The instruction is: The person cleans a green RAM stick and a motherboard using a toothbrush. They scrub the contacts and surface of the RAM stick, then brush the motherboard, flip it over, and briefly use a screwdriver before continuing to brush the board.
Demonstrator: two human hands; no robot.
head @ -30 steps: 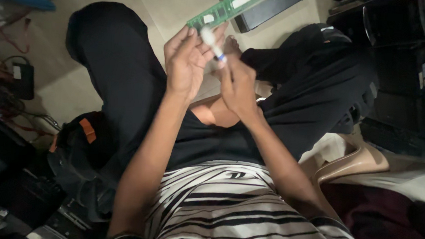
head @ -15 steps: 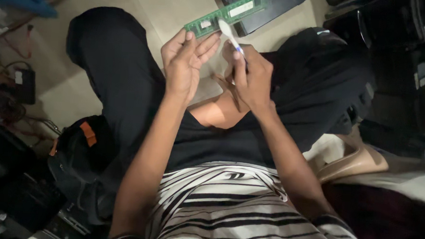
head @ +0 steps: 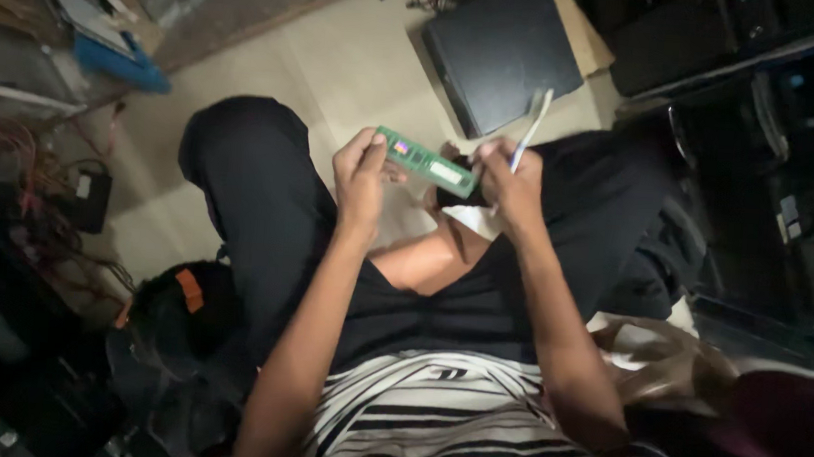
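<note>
Over lap, mid-frame: green memory module (head: 426,162), held above crossed legs.
Long axis: upper-left to lower-right, spanning both hands.
Left hand (head: 361,179): thumb + fingers pinching upper-left end.
Right hand (head: 508,183): at lower-right end, curled on white stick tool (head: 531,132); grip on module itself unclear.
Nearer: both touching, approx equal.
Below: pale floor (head: 342,71), black flat case (head: 500,54) beyond.
Room: dim, cables (head: 29,173) + clutter at sides.
</note>
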